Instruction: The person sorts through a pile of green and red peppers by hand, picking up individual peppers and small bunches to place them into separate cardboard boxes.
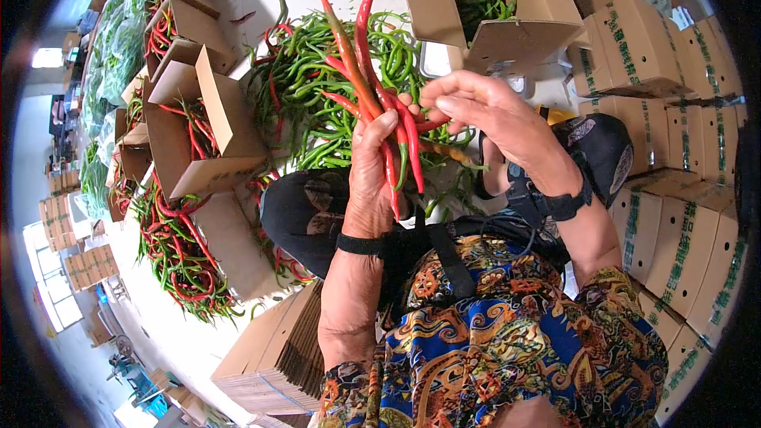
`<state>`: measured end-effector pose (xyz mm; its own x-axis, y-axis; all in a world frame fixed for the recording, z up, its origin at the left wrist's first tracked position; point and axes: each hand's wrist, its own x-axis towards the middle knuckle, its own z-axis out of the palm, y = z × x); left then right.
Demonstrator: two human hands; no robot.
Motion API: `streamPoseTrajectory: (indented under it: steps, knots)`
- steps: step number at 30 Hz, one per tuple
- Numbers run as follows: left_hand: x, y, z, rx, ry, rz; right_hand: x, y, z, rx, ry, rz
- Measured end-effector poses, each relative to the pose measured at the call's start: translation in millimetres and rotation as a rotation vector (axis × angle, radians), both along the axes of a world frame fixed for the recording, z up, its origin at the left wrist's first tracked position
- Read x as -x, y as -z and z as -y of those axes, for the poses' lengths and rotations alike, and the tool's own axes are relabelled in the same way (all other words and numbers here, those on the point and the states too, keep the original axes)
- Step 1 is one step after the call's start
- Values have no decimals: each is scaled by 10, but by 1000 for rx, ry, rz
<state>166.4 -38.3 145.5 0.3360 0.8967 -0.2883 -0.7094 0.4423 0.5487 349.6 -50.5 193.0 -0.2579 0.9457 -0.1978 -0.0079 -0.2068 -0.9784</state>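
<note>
My left hand is closed around a bunch of long red chili peppers, its thumb pressed across them. They point in different directions, some tips up and some down past the wrist. Just right of the bunch is my right hand, its fingers stretched out and their tips close to the peppers. Below both hands spreads a heap of mostly green chili peppers with some red ones mixed in. Beyond the right hand stands an open cardboard box with green peppers inside.
On the left, open cardboard boxes hold red and green peppers, with another mixed pepper pile beside them. Flattened cartons are stacked at lower left. Closed printed boxes are stacked along the right side.
</note>
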Motion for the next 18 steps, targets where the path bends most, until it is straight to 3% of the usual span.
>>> streamPoseTrajectory:
  steps: [3,7,8,11,14,18]
  knots:
    - [-34,-21,-22,-49,-63,111,-43,-100,121,154,0,29]
    - [-65,44,-14,-31,-97,75,264,229,282,88,-24,-17]
    - [-68,58,4,-50,-75,82,295,255,273,7,-76,122]
    - [-43,91,41,-40,-37,121,318,163,280,64,-166,195]
    - [-30,76,58,-39,-50,97,301,34,276,178,-243,288]
    - [-36,-50,113,-52,0,-79,198,70,359,38,-331,308]
